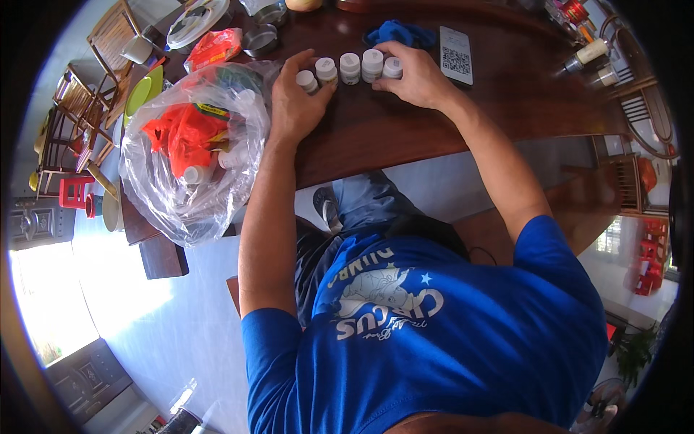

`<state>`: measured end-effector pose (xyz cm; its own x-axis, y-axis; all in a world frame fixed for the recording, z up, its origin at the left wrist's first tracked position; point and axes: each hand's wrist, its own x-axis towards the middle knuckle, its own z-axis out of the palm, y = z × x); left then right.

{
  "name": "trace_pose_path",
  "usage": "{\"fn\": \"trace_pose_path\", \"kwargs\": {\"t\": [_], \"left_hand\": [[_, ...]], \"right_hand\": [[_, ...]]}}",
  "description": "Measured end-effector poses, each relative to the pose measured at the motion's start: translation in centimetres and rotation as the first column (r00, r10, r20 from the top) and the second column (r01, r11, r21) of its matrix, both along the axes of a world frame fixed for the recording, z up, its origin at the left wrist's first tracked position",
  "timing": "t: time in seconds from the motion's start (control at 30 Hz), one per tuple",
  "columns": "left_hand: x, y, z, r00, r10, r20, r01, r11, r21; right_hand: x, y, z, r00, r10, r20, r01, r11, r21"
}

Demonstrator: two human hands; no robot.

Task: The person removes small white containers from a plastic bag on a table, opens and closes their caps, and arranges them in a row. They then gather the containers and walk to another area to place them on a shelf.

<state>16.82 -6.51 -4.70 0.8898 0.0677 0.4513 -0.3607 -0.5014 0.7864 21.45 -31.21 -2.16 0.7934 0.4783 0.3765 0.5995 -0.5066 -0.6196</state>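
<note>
Several small white plastic bottles with white screw caps stand upright in a slightly curved row on a dark polished wooden table [379, 119]. My left hand [298, 100] curls around the two at the left end, a short bottle [307, 81] and a taller bottle [326, 69], thumb against the taller one. Alone between the hands stands the middle bottle [350, 68]. At the right end, my right hand [415, 76] grips a taller bottle [372, 64] between index finger and thumb, with a shorter bottle [393, 67] inside the grasp. My palms partly hide the outer bottles.
A clear plastic bag [249, 179] holding red bags and white bottles bulges beside my left forearm. Beyond the bottles lie a blue cloth [401, 33] and a phone-like slab [455, 51] showing a printed code. Round metal tins [260, 40] and a red package [214, 49] sit far left.
</note>
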Motion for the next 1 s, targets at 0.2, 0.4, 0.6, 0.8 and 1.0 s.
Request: {"fn": "trace_pose_path", "kwargs": {"t": [0.2,0.4,0.6,0.8,1.0], "left_hand": [[-0.2,-0.2,0.5,0.998,0.0,-0.063,0.002,0.999,0.04],[-0.3,-0.2,0.3,0.999,-0.01,-0.033,0.012,0.999,0.05],[0.1,0.0,-0.2,0.999,-0.031,0.013,0.031,0.999,0.012],[0.0,-0.1,0.1,0.997,-0.067,-0.033,0.067,0.998,-0.011],[-0.1,-0.2,-0.2,0.994,-0.093,-0.051,0.09,0.995,-0.051]], "right_hand": [[0.1,0.0,-0.8,0.998,-0.012,-0.061,0.011,1.0,-0.018],[-0.5,-0.1,-0.4,0.999,0.015,-0.033,-0.014,1.0,0.019],[-0.8,0.0,-0.5,0.998,0.035,-0.045,-0.033,0.998,0.053],[-0.9,0.5,-0.6,0.998,0.029,-0.056,-0.027,0.999,0.029],[-1.3,0.4,-0.1,0.991,0.11,-0.072,-0.107,0.994,0.037]]}}
